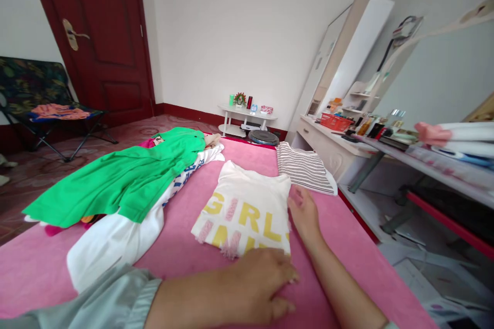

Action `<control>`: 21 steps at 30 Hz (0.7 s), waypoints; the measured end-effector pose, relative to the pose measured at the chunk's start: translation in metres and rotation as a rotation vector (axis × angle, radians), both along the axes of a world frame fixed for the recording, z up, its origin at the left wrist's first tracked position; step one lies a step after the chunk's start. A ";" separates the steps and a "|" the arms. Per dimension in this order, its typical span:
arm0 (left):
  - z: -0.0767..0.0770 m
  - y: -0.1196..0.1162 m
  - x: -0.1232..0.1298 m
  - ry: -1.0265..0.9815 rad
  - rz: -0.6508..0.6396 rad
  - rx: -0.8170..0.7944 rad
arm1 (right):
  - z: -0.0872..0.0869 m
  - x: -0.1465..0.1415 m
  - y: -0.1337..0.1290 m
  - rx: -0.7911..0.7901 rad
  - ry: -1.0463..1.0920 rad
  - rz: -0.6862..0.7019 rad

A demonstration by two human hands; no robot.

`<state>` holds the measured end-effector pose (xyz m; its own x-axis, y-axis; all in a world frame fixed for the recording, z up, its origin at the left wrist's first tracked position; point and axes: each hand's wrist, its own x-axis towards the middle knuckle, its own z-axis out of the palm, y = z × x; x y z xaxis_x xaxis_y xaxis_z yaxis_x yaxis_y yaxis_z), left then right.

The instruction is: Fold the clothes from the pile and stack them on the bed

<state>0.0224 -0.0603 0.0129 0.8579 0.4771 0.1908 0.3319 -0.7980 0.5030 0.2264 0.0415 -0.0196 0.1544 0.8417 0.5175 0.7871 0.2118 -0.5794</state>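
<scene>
white shirt (247, 203) beside right fingers (299, 197)

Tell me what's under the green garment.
White clothing, partly blue-lettered, shows right of the green garment; magenta cloth peeks out at its near left. The rest underneath is covered.

From my end I've got the left hand (266, 282) at the GIRL tee (247, 211)'s near edge, right hand (306, 216) alongside, pink cover (343, 262) underneath.

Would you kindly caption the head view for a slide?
Left hand and right hand by a folded white shirt on pink fabric, green garment at left.
</scene>
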 end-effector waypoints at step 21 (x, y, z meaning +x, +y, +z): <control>-0.029 0.246 -0.117 -0.188 1.027 -0.481 | 0.030 -0.105 -0.067 -0.072 -0.408 0.903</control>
